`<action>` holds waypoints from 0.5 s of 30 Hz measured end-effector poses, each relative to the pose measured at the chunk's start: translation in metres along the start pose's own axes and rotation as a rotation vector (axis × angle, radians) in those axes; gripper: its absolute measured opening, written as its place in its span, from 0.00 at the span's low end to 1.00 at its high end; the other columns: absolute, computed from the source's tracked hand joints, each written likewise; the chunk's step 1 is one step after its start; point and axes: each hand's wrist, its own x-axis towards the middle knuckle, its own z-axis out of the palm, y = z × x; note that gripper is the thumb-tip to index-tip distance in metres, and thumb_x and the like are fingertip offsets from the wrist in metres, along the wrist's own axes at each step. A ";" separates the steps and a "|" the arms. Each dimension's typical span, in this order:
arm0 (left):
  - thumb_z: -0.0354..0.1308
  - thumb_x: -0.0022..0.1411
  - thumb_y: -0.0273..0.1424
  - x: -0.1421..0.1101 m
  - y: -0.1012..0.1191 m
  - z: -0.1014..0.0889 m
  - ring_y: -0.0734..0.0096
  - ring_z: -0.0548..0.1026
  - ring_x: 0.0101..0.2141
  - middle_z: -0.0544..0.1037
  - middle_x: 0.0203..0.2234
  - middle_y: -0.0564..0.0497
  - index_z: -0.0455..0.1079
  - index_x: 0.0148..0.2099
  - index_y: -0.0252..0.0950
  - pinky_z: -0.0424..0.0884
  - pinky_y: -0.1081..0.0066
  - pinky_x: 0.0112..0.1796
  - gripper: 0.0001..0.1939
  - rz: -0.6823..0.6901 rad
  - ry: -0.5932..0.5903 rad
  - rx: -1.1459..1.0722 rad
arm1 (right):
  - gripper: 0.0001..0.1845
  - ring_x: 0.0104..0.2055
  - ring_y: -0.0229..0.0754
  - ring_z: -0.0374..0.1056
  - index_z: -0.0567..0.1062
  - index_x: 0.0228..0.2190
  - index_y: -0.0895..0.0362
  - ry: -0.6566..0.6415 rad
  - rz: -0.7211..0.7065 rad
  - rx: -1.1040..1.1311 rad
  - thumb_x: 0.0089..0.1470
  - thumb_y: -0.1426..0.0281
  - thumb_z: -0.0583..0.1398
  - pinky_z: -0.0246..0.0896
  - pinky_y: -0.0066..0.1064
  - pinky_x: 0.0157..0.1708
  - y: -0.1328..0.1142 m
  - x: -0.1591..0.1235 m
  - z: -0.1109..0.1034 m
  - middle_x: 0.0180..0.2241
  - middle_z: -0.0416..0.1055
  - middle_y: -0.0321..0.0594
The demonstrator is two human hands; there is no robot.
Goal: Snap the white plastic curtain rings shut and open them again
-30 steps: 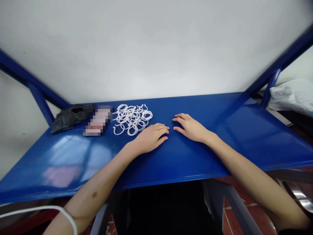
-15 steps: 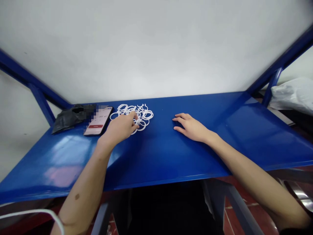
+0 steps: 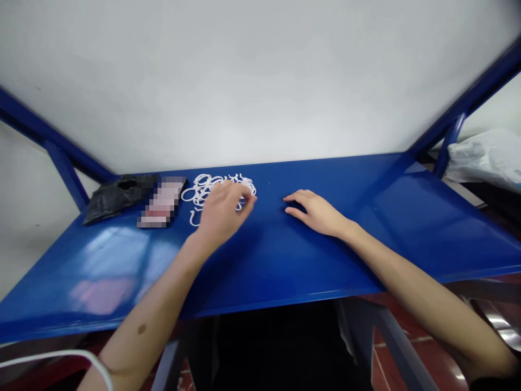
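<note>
Head view: left fingers curled, thumb tip and forefinger tip brought close together, slight blur; cannot tell whether a ring is pinched between them. Left hand is over the near right part of a loose heap of white rings, hiding some of them. Contact with the heap unclear.

Right fingers spread slightly and bent, thumb apart from the forefinger, no object seen in the grasp. Right hand palm down, low at the table, apart from the rings and to their right.

Rings lie tangled on the blue tabletop, left of centre, toward the rear wall; several show open ends with small knobs. Just left of them, a phone, face up, its screen pixelated. Beyond it, a crumpled black bag by the left frame bar.

Farther out: a whitish plastic bag past the table's right end; a white cable at lower left, crossing the left forearm; red tiled floor below.
</note>
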 end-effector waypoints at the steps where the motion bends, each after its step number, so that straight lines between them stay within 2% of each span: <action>1: 0.59 0.68 0.32 -0.002 0.008 0.006 0.68 0.71 0.31 0.75 0.26 0.54 0.65 0.33 0.39 0.65 0.66 0.37 0.09 0.112 0.002 -0.011 | 0.17 0.52 0.51 0.72 0.75 0.50 0.55 0.010 0.005 0.100 0.65 0.60 0.57 0.66 0.45 0.54 -0.005 0.000 0.000 0.50 0.76 0.47; 4: 0.58 0.70 0.31 -0.009 0.027 0.024 0.69 0.69 0.30 0.73 0.23 0.55 0.64 0.31 0.39 0.63 0.66 0.37 0.13 0.382 0.011 -0.004 | 0.14 0.39 0.43 0.73 0.76 0.41 0.55 -0.003 0.027 0.361 0.65 0.58 0.57 0.67 0.35 0.42 -0.022 0.000 0.003 0.38 0.78 0.39; 6: 0.58 0.70 0.30 -0.012 0.034 0.031 0.70 0.69 0.29 0.73 0.23 0.54 0.63 0.30 0.38 0.62 0.66 0.35 0.13 0.455 0.044 0.029 | 0.15 0.32 0.39 0.69 0.74 0.33 0.55 -0.021 0.044 0.443 0.64 0.57 0.58 0.64 0.32 0.36 -0.030 -0.001 0.005 0.31 0.75 0.35; 8: 0.58 0.70 0.30 -0.014 0.035 0.035 0.70 0.69 0.29 0.73 0.23 0.54 0.63 0.30 0.38 0.61 0.65 0.34 0.13 0.458 0.058 0.041 | 0.15 0.30 0.38 0.66 0.73 0.31 0.55 -0.016 0.072 0.495 0.63 0.57 0.58 0.61 0.30 0.34 -0.033 -0.001 0.008 0.28 0.73 0.34; 11: 0.58 0.70 0.32 -0.015 0.033 0.034 0.70 0.71 0.29 0.76 0.25 0.56 0.64 0.32 0.39 0.64 0.65 0.37 0.12 0.387 0.051 -0.021 | 0.14 0.31 0.38 0.67 0.73 0.33 0.55 0.036 0.124 0.552 0.63 0.58 0.58 0.62 0.30 0.34 -0.029 0.001 0.010 0.29 0.73 0.35; 13: 0.58 0.70 0.30 -0.014 0.032 0.031 0.70 0.74 0.31 0.79 0.29 0.55 0.66 0.36 0.39 0.66 0.65 0.39 0.07 0.308 0.066 -0.072 | 0.13 0.32 0.39 0.69 0.73 0.33 0.55 0.051 0.122 0.535 0.64 0.59 0.58 0.63 0.31 0.35 -0.026 0.001 0.009 0.30 0.74 0.36; 15: 0.58 0.68 0.27 -0.013 0.030 0.029 0.67 0.76 0.38 0.81 0.37 0.50 0.69 0.43 0.38 0.68 0.64 0.43 0.02 0.232 0.086 -0.086 | 0.12 0.32 0.39 0.70 0.74 0.33 0.55 0.027 0.064 0.451 0.64 0.61 0.58 0.63 0.31 0.36 -0.023 0.001 0.008 0.31 0.74 0.36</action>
